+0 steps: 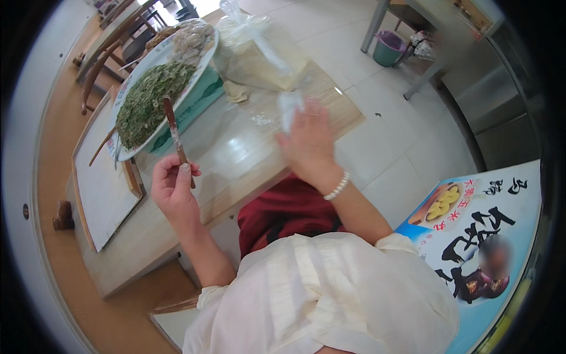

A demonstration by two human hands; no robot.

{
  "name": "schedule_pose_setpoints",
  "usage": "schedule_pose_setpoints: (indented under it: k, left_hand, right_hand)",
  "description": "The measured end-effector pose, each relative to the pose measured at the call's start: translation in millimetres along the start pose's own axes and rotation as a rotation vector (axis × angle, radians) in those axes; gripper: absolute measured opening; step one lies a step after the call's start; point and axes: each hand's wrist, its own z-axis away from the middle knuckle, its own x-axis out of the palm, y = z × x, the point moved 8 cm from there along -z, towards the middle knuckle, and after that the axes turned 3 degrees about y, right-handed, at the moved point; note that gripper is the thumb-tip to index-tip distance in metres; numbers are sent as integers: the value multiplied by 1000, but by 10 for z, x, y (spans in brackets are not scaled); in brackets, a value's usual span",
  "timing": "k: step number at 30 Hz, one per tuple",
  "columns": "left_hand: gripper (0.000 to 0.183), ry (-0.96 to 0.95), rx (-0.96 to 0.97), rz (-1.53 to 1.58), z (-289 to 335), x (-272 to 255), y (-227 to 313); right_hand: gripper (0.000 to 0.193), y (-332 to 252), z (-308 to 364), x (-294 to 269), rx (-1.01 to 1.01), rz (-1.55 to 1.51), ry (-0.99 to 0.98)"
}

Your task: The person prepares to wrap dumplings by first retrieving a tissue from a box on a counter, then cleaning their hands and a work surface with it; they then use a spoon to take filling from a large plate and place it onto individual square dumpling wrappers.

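My left hand [177, 182] is closed round a narrow brown filling stick [175, 133], held upright at the table's near edge with white smears along it. My right hand [311, 138], a beaded bracelet at its wrist, is over the table's right part, its fingers smeared by motion. A blurred white piece [288, 111], perhaps a cloth, lies at these fingers; whether they grip it I cannot tell. A large plate [210, 44] bears chopped green filling [153, 100] and a greyish-white heap [193, 42]. A small pale dough piece [236, 92] lies by a clear plastic bag [253, 50] holding a pale yellow mass.
Under the plate stands a teal box [191, 112]. A wood-framed white board [109, 183] lies on the left of the table [236, 153]. Beyond are tiled floor, a green bin [388, 50] and a steel cabinet [498, 88]. A printed poster board [466, 230] stands at right.
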Motion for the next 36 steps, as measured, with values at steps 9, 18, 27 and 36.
schedule_pose_setpoints:
  k: [9, 18, 27, 36]
  left_hand:
    - [13, 10, 5, 3, 165, -280, 50]
    - [13, 37, -22, 42, 267, -406, 55]
    - [9, 8, 47, 61, 326, -409, 217]
    - [10, 46, -10, 45, 343, -693, 128]
  right_hand:
    - [59, 758, -283, -231, 162, -141, 172]
    - [52, 33, -66, 5, -9, 50, 101]
    - [37, -559, -459, 13, -163, -363, 306]
    - [52, -689, 479, -202, -777, -384, -186]
